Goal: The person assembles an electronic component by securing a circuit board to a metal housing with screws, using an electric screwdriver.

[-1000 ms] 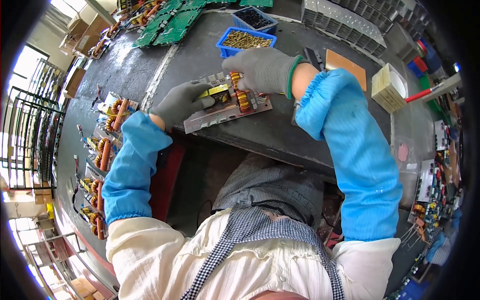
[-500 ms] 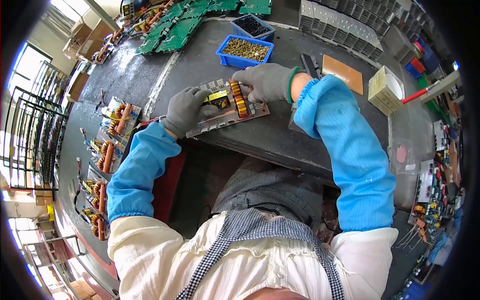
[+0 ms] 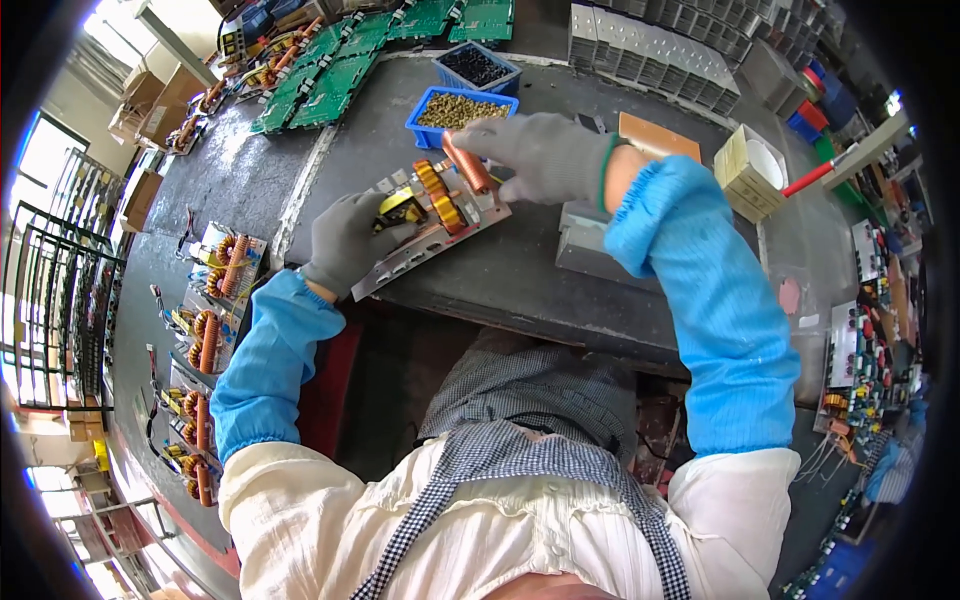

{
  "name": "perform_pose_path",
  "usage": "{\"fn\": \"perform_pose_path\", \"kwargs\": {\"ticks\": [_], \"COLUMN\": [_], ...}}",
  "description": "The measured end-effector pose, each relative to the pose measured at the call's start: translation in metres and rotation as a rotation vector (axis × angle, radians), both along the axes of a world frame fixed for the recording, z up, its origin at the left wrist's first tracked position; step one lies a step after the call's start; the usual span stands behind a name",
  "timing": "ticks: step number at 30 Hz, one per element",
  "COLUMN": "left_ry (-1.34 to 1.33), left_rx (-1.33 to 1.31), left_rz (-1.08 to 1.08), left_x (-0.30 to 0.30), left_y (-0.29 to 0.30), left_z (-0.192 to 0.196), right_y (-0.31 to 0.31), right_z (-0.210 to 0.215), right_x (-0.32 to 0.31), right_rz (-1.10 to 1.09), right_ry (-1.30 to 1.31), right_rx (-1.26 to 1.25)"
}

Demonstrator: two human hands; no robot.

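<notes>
grey rubber mat covers the bench, and the circuit board lies tilted near its front edge, one corner close to the drop at six o'clock. open mat runs off to three o'clock of the board as far as a grey metal block. at twelve o'clock a blue tray of brass parts sits just beyond the board, a second blue tray behind it, green boards at eleven. a tan card and a small open box crowd the two o'clock side. finished boards with copper coils line the lower shelf at nine o'clock. left hand, grey-gloved, lies curled on the board's near end, fingers pressed on it by the yellow part. right hand reaches across from three o'clock, fingertips pinching a copper cylinder over the board's far end, beside the orange coils.
</notes>
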State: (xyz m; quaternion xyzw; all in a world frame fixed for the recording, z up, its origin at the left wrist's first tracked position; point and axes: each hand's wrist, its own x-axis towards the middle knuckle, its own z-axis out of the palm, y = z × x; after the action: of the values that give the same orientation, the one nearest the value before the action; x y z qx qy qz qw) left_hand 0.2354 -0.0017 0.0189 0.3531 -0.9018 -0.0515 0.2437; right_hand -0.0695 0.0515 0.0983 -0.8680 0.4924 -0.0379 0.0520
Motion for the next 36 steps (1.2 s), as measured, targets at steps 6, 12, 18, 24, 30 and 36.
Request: {"fn": "perform_pose_path", "kwargs": {"ticks": [6, 12, 18, 24, 30, 36], "left_ry": [0.392, 0.610, 0.340, 0.716, 0.422, 0.583], "left_rx": [0.322, 0.435, 0.466, 1.120, 1.058, 1.747], "left_rz": [0.108, -0.152, -0.542, -1.268, -0.622, -0.620], "left_x": [0.014, -0.018, -0.059, -0.143, -0.197, -0.234], "left_y": [0.004, 0.030, 0.059, 0.023, 0.029, 0.080], "left_z": [0.047, 0.115, 0.198, 0.172, 0.097, 0.084], "right_y": [-0.005, 0.006, 0.128, 0.244, 0.289, 0.290], "right_z": [0.022, 0.093, 0.171, 0.134, 0.066, 0.014], "right_x": [-0.028, -0.016, -0.047, -0.105, -0.123, -0.162], "right_rz": [0.135, 0.287, 0.355, -0.413, -0.857, -0.945], "right_ry": [-0.014, -0.155, -0.298, -0.807, -1.367, -1.662], "right_rx": [-0.643, -1.047, -0.867, -0.279, -0.066, 0.196]}}
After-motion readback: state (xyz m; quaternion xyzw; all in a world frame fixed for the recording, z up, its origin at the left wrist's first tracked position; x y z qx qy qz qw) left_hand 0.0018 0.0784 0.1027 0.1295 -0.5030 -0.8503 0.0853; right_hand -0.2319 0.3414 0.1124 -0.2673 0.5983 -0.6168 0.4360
